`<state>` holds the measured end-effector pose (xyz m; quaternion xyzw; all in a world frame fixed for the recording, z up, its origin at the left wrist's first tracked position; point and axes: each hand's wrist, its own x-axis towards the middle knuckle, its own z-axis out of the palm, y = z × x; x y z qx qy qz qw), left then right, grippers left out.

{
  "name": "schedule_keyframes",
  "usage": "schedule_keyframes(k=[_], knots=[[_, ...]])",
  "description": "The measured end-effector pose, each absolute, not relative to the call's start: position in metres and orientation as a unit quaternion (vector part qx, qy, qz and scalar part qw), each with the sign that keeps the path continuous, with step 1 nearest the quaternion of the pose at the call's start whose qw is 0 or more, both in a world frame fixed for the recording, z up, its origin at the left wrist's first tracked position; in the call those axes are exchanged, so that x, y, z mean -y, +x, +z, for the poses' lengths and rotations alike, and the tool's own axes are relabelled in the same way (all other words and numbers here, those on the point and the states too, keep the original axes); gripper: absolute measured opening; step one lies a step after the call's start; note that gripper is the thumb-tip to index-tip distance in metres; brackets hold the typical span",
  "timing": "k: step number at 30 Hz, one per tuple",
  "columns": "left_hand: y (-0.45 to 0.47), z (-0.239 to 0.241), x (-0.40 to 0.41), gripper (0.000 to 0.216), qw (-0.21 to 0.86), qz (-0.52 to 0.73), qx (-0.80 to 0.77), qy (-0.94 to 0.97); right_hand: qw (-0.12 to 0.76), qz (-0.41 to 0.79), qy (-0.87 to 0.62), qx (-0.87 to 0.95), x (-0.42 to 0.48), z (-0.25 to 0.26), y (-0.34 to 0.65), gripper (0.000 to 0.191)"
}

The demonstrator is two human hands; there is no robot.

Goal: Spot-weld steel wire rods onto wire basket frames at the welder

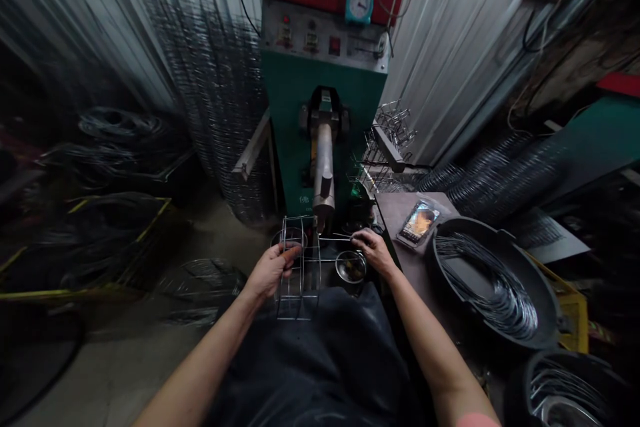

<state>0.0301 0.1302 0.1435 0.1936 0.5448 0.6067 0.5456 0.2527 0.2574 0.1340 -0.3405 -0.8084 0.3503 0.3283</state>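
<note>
My left hand (277,267) is closed around the side of a wire basket frame (300,287), made of thin bent metal rods. The frame stands under the electrode tip (324,203) of a green spot-welding machine (280,80), its upper edge close to the tip. My right hand (373,247) pinches the end of a thin metal wire piece (336,238) that reaches left towards the frame below the tip. Just below this hand sits a small round bowl-like part (351,267) with something dark inside. Whether the wire touches the frame is too fine to tell.
A black tub (555,307) of wire rings (500,293) stands at right beside a phone (419,221) on a small table (393,207). Stacked wire frames (210,73) rise at left. Yellow-edged crates (163,210) hold more wire. A blue clock (360,0) hangs on the machine.
</note>
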Motion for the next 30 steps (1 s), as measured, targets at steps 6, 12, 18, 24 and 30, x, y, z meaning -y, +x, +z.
schedule_keyframes(k=[6, 12, 18, 24, 30], knots=[[0.030, 0.146, -0.137, 0.044, 0.541, 0.604, -0.552, 0.194, 0.323, 0.351, -0.340, 0.811, -0.265, 0.136, 0.252, 0.020], [0.029, 0.147, -0.144, 0.043, 0.547, 0.605, -0.546, 0.193, 0.317, 0.348, -0.333, 0.817, -0.273, 0.136, 0.250, 0.020], [0.027, 0.148, -0.145, 0.042, 0.553, 0.599, -0.550, 0.185, 0.341, 0.340, -0.331, 0.812, -0.275, 0.131, 0.257, 0.020], [0.029, 0.150, -0.144, 0.045, 0.544, 0.597, -0.554, 0.204, 0.412, 0.375, -0.411, 0.722, -0.263, 0.098, 0.301, 0.027], [0.037, 0.151, -0.136, 0.044, 0.539, 0.578, -0.572, 0.219, 0.333, 0.413, -0.433, 0.729, -0.259, 0.076, 0.306, 0.027]])
